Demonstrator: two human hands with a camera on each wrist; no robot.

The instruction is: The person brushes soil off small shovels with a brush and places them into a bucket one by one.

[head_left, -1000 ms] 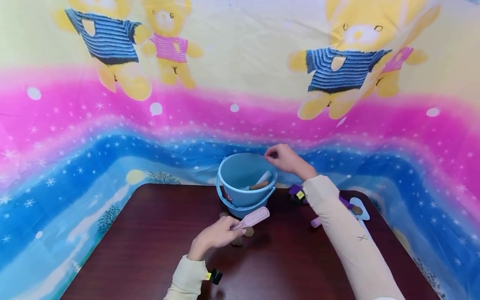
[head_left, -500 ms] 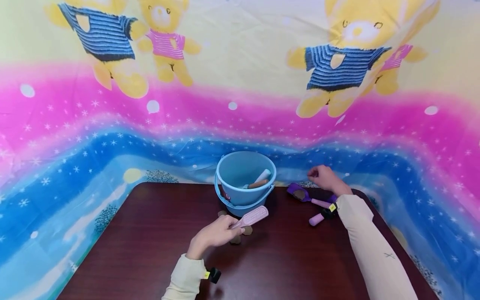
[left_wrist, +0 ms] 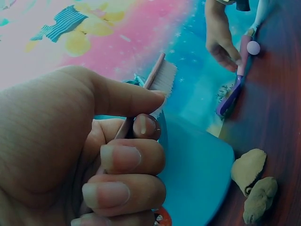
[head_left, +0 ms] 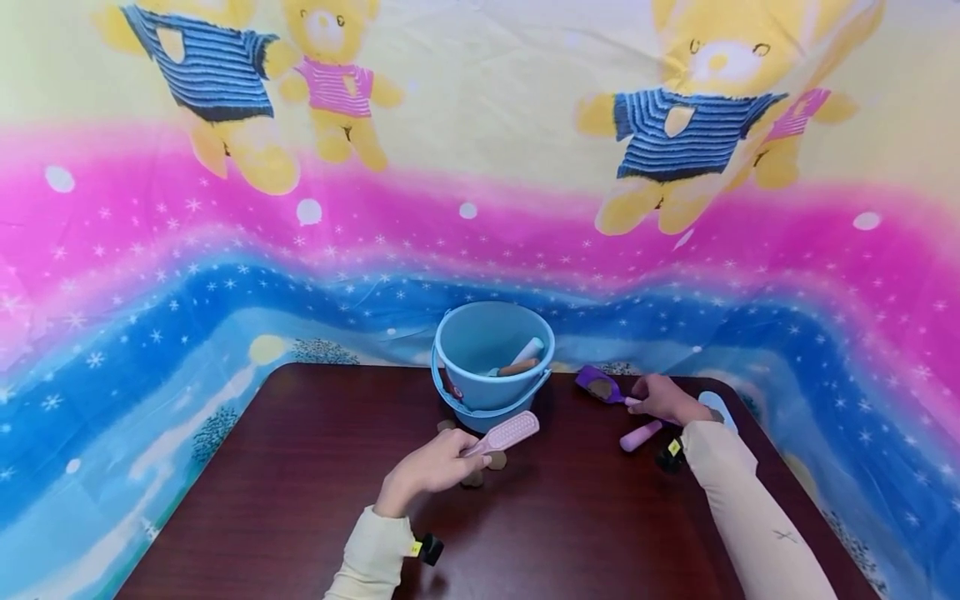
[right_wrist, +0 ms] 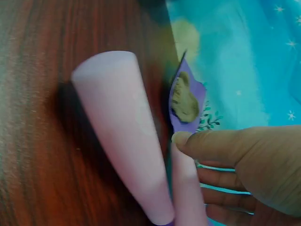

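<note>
My left hand (head_left: 427,469) grips the handle of a pale pink brush (head_left: 513,430), holding it above the table in front of a blue bucket (head_left: 459,385). White bristles show in the left wrist view. At the right, my right hand (head_left: 667,398) pinches the pink handle of a purple toy shovel (right_wrist: 189,188), thumb on one side and fingers on the other. A brownish lump (right_wrist: 184,101) lies in its scoop. Right beside it lies another pink handle (right_wrist: 122,132), whose far end is hidden.
The bucket holds an orange-brown handle (head_left: 517,367) and a whitish one (head_left: 529,350). Several brown clay-like lumps (left_wrist: 249,168) lie at its foot. A light blue tool (head_left: 714,403) lies partly behind my right wrist. The patterned cloth (head_left: 465,250) stands behind the table (head_left: 315,467).
My right hand has moved from the bucket's rim to the right, then down onto the shovel's handle. My left hand and the brush have stayed in place.
</note>
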